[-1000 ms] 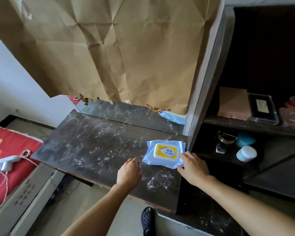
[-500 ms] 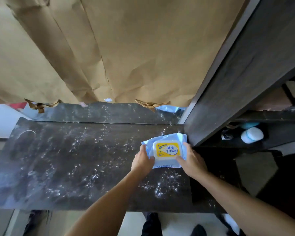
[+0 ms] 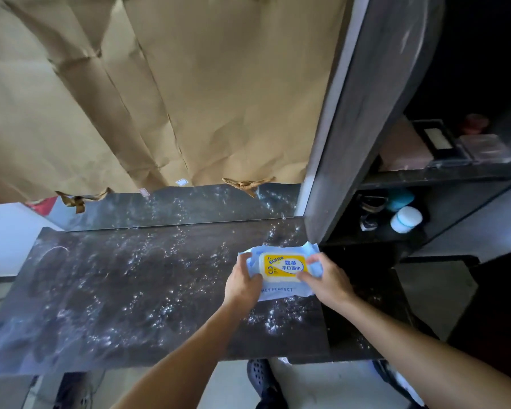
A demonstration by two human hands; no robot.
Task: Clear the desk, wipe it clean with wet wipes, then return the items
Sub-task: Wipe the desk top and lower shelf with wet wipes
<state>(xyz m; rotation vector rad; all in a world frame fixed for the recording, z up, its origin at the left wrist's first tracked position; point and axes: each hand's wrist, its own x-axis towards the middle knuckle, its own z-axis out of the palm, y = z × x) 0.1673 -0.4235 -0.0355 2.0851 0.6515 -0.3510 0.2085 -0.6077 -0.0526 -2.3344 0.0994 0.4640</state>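
Gripping the wet wipes pack point(image 3: 283, 270) from both ends in the head view, the left hand point(image 3: 242, 283) clamps its left side while the right hand point(image 3: 326, 283) grasps the right side, fingertips point(image 3: 303, 277) at the edge of the yellow lid point(image 3: 285, 267). Pack sits on the dark desk point(image 3: 130, 290), near its right edge and just beside the shelf unit point(image 3: 366, 143), the desk surface speckled white all over, with brown paper point(image 3: 189, 84) hanging behind the back edge and 2 hands closed on 1 pack.
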